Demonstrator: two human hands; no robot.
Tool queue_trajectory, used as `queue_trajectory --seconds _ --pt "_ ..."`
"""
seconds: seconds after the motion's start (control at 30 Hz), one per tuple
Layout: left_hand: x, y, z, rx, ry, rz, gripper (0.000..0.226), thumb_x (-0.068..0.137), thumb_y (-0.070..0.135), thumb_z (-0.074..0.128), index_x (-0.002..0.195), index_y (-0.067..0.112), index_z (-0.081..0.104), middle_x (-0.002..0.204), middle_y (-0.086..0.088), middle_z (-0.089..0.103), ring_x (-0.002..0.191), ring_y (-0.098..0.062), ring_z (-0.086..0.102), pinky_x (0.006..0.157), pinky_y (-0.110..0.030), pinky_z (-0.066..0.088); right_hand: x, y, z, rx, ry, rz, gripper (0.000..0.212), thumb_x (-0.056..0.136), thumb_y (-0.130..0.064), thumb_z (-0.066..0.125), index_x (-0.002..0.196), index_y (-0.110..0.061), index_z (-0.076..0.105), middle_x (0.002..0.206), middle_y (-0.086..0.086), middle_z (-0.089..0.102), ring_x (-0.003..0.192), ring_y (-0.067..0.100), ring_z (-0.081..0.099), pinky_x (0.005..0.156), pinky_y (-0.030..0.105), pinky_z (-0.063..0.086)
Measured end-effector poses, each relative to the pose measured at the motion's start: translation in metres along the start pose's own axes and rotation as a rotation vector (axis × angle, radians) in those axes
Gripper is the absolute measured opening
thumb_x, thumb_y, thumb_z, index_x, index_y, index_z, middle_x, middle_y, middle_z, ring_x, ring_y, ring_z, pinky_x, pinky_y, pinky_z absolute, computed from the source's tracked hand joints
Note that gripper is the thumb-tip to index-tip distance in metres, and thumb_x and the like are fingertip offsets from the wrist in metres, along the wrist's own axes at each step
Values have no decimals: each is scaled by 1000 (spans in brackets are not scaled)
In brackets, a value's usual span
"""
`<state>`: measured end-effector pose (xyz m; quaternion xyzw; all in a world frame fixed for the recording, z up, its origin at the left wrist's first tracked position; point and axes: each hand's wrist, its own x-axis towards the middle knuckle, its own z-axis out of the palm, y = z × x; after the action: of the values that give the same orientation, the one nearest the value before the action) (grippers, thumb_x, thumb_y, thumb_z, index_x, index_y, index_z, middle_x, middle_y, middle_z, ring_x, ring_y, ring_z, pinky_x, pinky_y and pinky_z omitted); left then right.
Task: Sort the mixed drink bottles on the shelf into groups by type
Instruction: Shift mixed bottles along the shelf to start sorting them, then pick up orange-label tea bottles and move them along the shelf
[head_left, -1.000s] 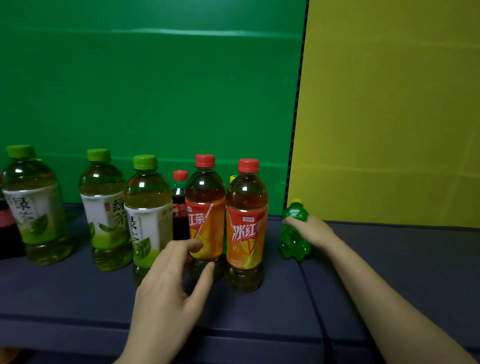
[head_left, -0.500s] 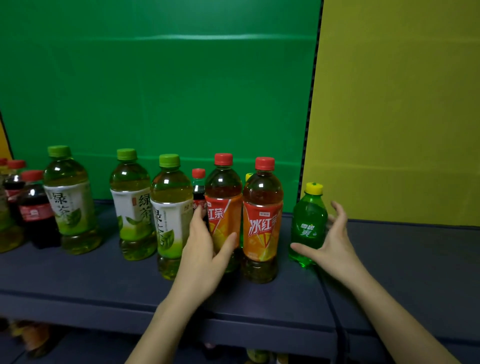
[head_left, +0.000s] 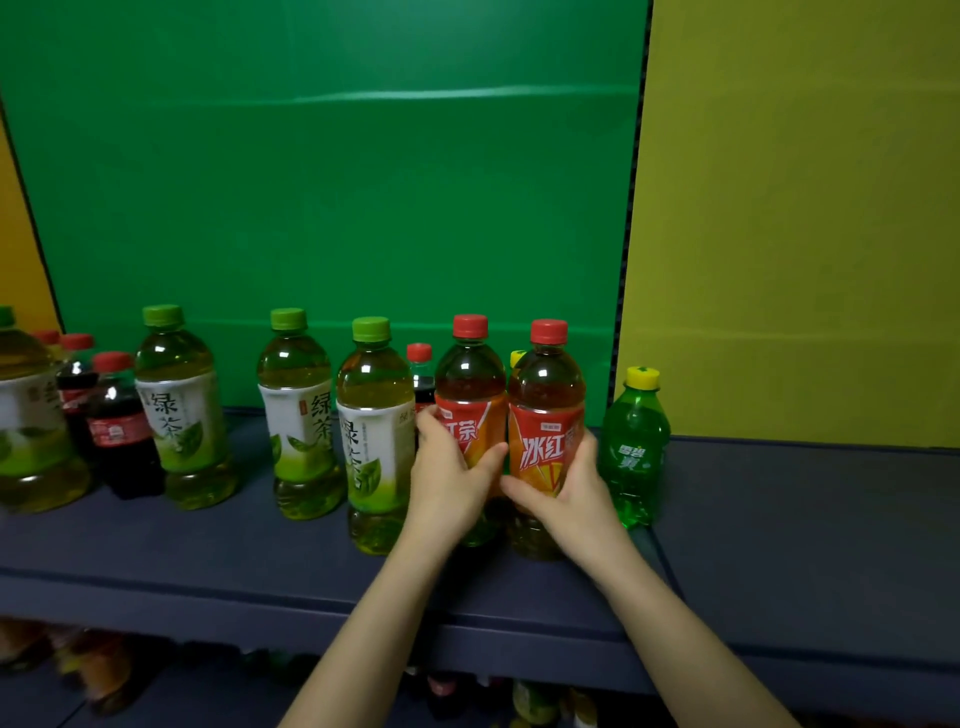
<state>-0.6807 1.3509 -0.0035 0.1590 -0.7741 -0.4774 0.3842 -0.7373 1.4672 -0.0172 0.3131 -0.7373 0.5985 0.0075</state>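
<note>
Two red-capped iced tea bottles stand side by side on the dark shelf (head_left: 779, 545). My left hand (head_left: 449, 478) wraps the left iced tea bottle (head_left: 470, 395). The right iced tea bottle (head_left: 545, 410) is gripped by my right hand (head_left: 566, 488). A small green soda bottle (head_left: 634, 447) with a yellow cap stands free just right of them. Several green tea bottles, such as the nearest green tea bottle (head_left: 374, 431), line up to the left. A small cola bottle (head_left: 421, 374) and a yellow cap (head_left: 517, 357) show behind the iced teas.
More cola bottles (head_left: 117, 421) stand among the green teas at far left. A green panel (head_left: 337, 182) and a yellow panel (head_left: 805, 208) back the shelf. The shelf's right part is bare. More bottles lie on a lower shelf (head_left: 530, 701).
My right hand let go of the green soda bottle, now standing upright, and moved left onto the right iced tea bottle. The left hand closed around the left iced tea bottle.
</note>
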Motion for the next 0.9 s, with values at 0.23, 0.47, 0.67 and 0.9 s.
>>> queue_trajectory --seconds 0.23,0.47,0.67,0.9 --pt "-38 4 0 -20 142 119 58 81 24 69 120 26 26 117 3 52 107 -12 55 91 -30 49 -2 8 -10 -41 25 63 68 63 -31 82 118 -21 45 109 -1 62 98 17 61 84 32 49" --pt "-74 35 -51 -75 176 168 62 69 43 71 121 25 41 107 10 62 96 -2 62 86 -32 54 -32 -23 -29 -83 -50 -77 82 43 -63 72 113 -26 51 100 -8 64 91 9 61 79 28 47" --pt "-98 66 -160 67 371 188 66 62 48 80 114 23 49 96 11 66 87 -1 65 73 -22 56 -41 -76 7 56 -248 -155 62 36 -65 66 89 -37 51 90 -17 62 85 4 59 77 29 45" --pt "-153 48 -293 288 699 59 59 55 56 78 103 39 48 92 13 65 85 1 64 72 -23 52 -62 -115 132 177 -558 -233 57 45 -58 71 92 -32 54 91 -17 62 84 1 59 67 17 42"
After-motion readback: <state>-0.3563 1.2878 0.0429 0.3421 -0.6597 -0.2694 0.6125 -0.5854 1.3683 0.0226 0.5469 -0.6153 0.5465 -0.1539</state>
